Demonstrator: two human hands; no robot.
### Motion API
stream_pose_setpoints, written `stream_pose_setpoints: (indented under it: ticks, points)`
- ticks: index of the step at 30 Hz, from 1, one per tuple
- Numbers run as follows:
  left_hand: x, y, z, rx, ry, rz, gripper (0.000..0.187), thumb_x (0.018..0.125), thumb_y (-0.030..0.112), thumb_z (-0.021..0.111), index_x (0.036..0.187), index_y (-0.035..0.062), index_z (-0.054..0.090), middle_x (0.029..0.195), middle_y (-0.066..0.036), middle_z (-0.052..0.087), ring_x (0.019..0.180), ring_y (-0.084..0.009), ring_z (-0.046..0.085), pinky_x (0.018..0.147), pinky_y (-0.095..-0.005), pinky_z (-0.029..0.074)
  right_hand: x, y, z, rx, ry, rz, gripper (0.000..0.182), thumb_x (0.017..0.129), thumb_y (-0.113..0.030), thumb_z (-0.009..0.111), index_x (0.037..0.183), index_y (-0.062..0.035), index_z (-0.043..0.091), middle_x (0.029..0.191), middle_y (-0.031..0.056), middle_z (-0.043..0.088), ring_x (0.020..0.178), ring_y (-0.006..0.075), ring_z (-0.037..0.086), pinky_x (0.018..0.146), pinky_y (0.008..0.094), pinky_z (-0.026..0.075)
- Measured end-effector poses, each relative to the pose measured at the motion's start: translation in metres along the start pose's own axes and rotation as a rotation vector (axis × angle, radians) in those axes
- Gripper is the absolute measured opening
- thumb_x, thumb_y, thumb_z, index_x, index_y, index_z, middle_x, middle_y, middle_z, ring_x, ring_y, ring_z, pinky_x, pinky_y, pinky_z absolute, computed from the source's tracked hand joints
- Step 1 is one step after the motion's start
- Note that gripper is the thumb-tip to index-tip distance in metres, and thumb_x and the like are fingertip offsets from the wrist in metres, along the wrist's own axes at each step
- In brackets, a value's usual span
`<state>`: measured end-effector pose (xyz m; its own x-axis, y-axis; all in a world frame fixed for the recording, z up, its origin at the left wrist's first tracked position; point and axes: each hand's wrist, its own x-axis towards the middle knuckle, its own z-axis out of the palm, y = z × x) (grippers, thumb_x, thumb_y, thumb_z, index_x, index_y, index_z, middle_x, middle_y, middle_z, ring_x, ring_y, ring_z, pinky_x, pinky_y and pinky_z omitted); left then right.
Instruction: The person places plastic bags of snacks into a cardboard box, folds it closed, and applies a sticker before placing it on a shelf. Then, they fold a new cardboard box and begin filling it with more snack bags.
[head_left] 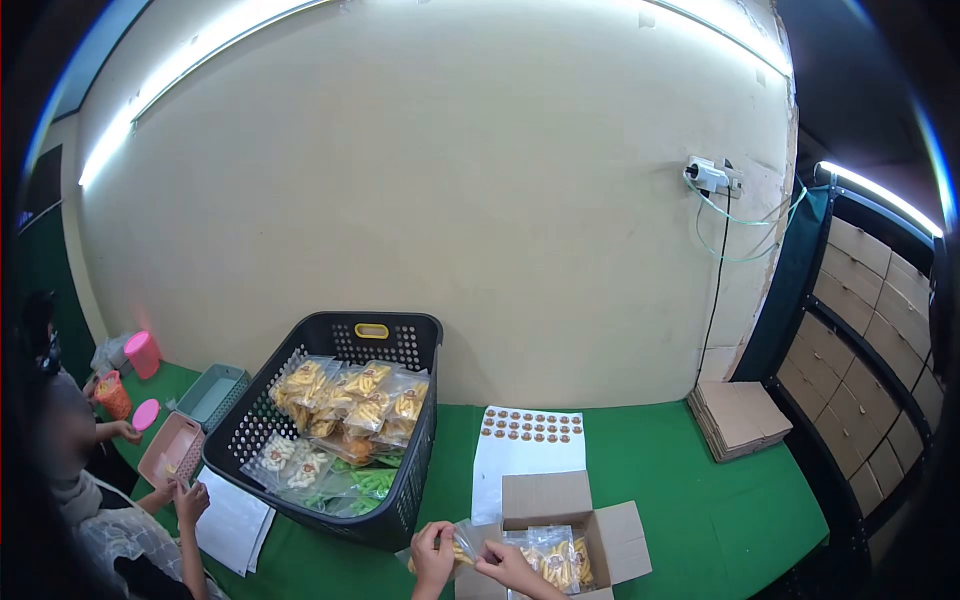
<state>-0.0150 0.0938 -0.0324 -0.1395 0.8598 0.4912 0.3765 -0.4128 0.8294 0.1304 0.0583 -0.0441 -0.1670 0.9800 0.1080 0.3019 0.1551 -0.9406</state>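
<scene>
A clear plastic bag point(464, 545) with yellow snack sticks is held between my two hands, left of an open cardboard box point(618, 540). My left hand point(433, 560) pinches the bag's left side. The fingers of my right hand point(508, 568) are closed on its right edge, over the box's left flap. Inside the box lie several similar packed bags point(556, 556). Behind it is a white sheet point(500, 455) with rows of round brown stickers. A large black basket point(400, 500) on the left holds bags of yellow, white and green snacks.
Flattened cardboard point(740, 415) is stacked at the green table's right end. At the left, co-workers' hands are near a pink basket point(172, 447), a teal basket point(213, 395) and white papers point(232, 515). Boxes point(850, 330) fill a rack at far right.
</scene>
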Motion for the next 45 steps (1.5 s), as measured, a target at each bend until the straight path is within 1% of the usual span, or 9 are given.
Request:
stream_pose_setpoints:
  ticks: [12, 21, 25, 30, 33, 35, 37, 40, 45]
  points:
    - [-0.006, 0.002, 0.007, -0.141, -0.084, -0.066, 0.010, 0.080, 0.008, 0.056, 0.078, -0.0012, 0.059, 0.066, -0.007, 0.058, 0.062, -0.0169, 0.057, 0.061, -0.0274, 0.044, -0.020, 0.020, -0.022, 0.231, -0.151, 0.052, 0.016, 0.080, -0.014, 0.056, 0.070, -0.0035, 0.050, 0.061, -0.0035, 0.047, 0.057, 0.0042, 0.044, 0.053, 0.0198, 0.036]
    - [-0.023, 0.043, -0.002, 0.007, -0.412, 0.174, 0.057, 0.068, 0.024, 0.072, 0.117, 0.0080, 0.047, 0.114, -0.012, 0.047, 0.112, -0.0293, 0.043, 0.097, -0.0377, 0.034, -0.006, -0.022, -0.078, 0.767, 0.166, 0.143, 0.020, 0.087, -0.007, 0.040, 0.096, 0.0051, 0.052, 0.088, 0.0132, 0.060, 0.082, 0.0227, 0.061, 0.079, 0.0388, 0.050]
    - [-0.029, 0.032, 0.014, 0.012, -0.315, 0.255, 0.046, 0.077, 0.017, 0.064, 0.120, 0.0096, 0.049, 0.117, -0.014, 0.051, 0.104, -0.0279, 0.053, 0.087, -0.0346, 0.044, -0.008, -0.041, -0.093, 0.940, 0.178, 0.136, 0.024, 0.087, -0.008, 0.036, 0.099, 0.0076, 0.049, 0.090, 0.0152, 0.060, 0.083, 0.0259, 0.061, 0.081, 0.0431, 0.050]
    - [-0.032, 0.036, 0.018, -0.186, -0.236, -0.147, 0.032, 0.084, 0.012, 0.056, 0.113, 0.0029, 0.054, 0.096, -0.014, 0.062, 0.085, -0.0167, 0.061, 0.076, -0.0272, 0.049, -0.008, -0.006, -0.083, 0.574, 0.154, 0.019, 0.034, 0.082, -0.014, 0.061, 0.109, -0.0008, 0.046, 0.107, 0.0080, 0.053, 0.090, 0.0162, 0.055, 0.080, 0.0283, 0.045]
    - [-0.040, 0.026, 0.026, -0.225, -0.236, -0.268, 0.028, 0.086, 0.016, 0.053, 0.109, -0.0015, 0.056, 0.089, -0.012, 0.064, 0.080, -0.0117, 0.061, 0.072, -0.0258, 0.049, -0.017, 0.025, -0.067, 0.362, 0.057, 0.171, 0.029, 0.082, -0.012, 0.059, 0.107, -0.0019, 0.048, 0.102, 0.0060, 0.054, 0.087, 0.0124, 0.054, 0.074, 0.0248, 0.045]
    - [-0.048, 0.008, 0.036, -0.308, -0.223, -0.294, 0.028, 0.087, 0.018, 0.053, 0.105, -0.0033, 0.057, 0.087, -0.010, 0.064, 0.078, -0.0105, 0.060, 0.069, -0.0249, 0.048, -0.023, 0.030, -0.060, 0.462, -0.129, 0.284, 0.022, 0.085, -0.023, 0.057, 0.083, -0.0014, 0.058, 0.073, 0.0024, 0.056, 0.068, 0.0094, 0.053, 0.063, 0.0233, 0.044]
    - [-0.054, 0.002, 0.043, -0.499, -0.197, -0.358, 0.029, 0.087, 0.021, 0.054, 0.102, -0.0040, 0.058, 0.087, -0.008, 0.064, 0.075, -0.0108, 0.060, 0.066, -0.0237, 0.048, -0.027, 0.029, -0.058, 0.573, -0.070, 0.290, 0.025, 0.087, -0.024, 0.054, 0.077, -0.0018, 0.058, 0.068, 0.0017, 0.055, 0.065, 0.0090, 0.052, 0.060, 0.0239, 0.043]
    - [-0.048, 0.001, 0.035, -0.570, -0.489, -0.627, 0.027, 0.087, 0.023, 0.055, 0.093, -0.0030, 0.061, 0.080, -0.004, 0.062, 0.072, -0.0093, 0.058, 0.062, -0.0217, 0.046, -0.024, 0.037, -0.064, 0.636, 0.010, 0.233, 0.024, 0.087, -0.023, 0.054, 0.077, -0.0017, 0.058, 0.069, 0.0014, 0.054, 0.062, 0.0086, 0.050, 0.059, 0.0243, 0.044]
    - [-0.056, 0.007, 0.035, -0.599, -0.645, -0.552, 0.028, 0.088, 0.026, 0.053, 0.089, -0.0006, 0.061, 0.076, -0.002, 0.059, 0.067, -0.0076, 0.055, 0.061, -0.0209, 0.043, -0.030, 0.052, -0.070, 0.684, 0.059, 0.331, 0.026, 0.087, -0.027, 0.054, 0.081, -0.0023, 0.058, 0.074, -0.0017, 0.055, 0.066, 0.0054, 0.048, 0.061, 0.0209, 0.040]
